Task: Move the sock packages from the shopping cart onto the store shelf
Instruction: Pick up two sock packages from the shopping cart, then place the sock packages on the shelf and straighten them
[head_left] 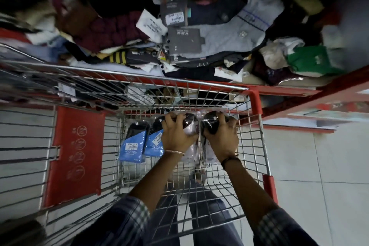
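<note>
A clothing shop: wire shopping cart (199, 94), red shelf (299, 94) heaped with price-tagged garments (229, 32).

1. a wire shopping cart (199, 94) with red corner guards stands on a pale tiled floor (319, 166); two blue-and-black sock packages (133, 144) lie side by side on its wire bottom, touching; clear-wrapped dark packs (191, 124) lie just right of them.
2. beyond the cart's far rim, a red-edged store shelf (289, 90) carries a jumbled heap of socks and garments (199, 36); grey card labels (183, 41) and white price tags (151, 24) lie on top.

Four sock packages (133, 142), two hands (175, 136)
</note>
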The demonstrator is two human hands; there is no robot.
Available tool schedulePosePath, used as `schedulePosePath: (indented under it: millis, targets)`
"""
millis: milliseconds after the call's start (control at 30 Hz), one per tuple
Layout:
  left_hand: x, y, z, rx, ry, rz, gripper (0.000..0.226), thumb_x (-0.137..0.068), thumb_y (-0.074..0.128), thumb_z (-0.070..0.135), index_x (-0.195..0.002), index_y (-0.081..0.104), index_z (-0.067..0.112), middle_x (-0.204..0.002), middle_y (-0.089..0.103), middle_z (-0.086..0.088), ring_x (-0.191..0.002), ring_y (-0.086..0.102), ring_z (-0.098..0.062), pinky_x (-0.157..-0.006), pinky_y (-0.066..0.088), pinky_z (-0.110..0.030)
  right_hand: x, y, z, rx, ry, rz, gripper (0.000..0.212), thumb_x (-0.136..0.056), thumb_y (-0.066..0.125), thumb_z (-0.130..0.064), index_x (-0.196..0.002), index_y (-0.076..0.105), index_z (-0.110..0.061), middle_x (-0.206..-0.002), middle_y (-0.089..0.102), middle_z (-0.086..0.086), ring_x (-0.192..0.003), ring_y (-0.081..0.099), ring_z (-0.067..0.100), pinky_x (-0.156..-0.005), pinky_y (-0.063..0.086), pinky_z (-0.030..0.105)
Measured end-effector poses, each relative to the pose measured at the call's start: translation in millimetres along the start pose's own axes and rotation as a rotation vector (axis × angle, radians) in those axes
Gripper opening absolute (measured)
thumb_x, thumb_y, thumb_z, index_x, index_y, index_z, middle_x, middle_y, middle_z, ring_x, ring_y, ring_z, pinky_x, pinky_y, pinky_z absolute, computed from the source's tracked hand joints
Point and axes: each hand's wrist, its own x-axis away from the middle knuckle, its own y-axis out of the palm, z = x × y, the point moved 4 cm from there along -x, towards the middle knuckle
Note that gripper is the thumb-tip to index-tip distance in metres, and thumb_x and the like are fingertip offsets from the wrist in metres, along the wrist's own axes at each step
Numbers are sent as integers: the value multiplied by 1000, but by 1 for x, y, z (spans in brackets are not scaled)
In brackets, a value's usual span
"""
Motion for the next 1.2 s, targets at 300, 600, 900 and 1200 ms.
schedulePosePath:
  millis: [300, 600, 900, 1200]
  targets:
    - [31, -119, 51, 42, 180, 328, 73, -51, 59, 59, -105, 49, 12, -108, 46, -11, -97, 46, -30, -55, 49, -38, 41, -110, -61, -110, -165, 200, 65, -72, 76, -36, -127, 47, -17, -129, 41, 20, -106, 52, 38, -75, 50, 41]
    - [43, -223, 119, 82, 391, 599, 72, -54, 74, 49, -112, 47, 17, -117, 46, -7, -106, 47, -26, -58, 52, -33, 57, -221, -115, -243, -352, 516, 68, -70, 79, -36, -128, 47, -20, -130, 41, 15, -105, 55, 33, -71, 53, 37]
    - [41, -316, 196, 141, 573, 892, 70, -55, 77, 44, -110, 46, 13, -118, 46, -9, -108, 46, -25, -57, 50, -30, 58, -329, -156, -362, -513, 833, 69, -66, 81, -35, -126, 48, -22, -124, 45, 14, -104, 53, 33, -63, 52, 36]
    - [28, -364, 278, 235, 717, 1095, 69, -60, 80, 43, -109, 38, 19, -120, 37, -4, -111, 44, -26, -53, 48, -25, 45, -421, -190, -370, -555, 1154, 63, -69, 78, -36, -124, 51, -19, -126, 49, 23, -102, 56, 40, -64, 55, 44]
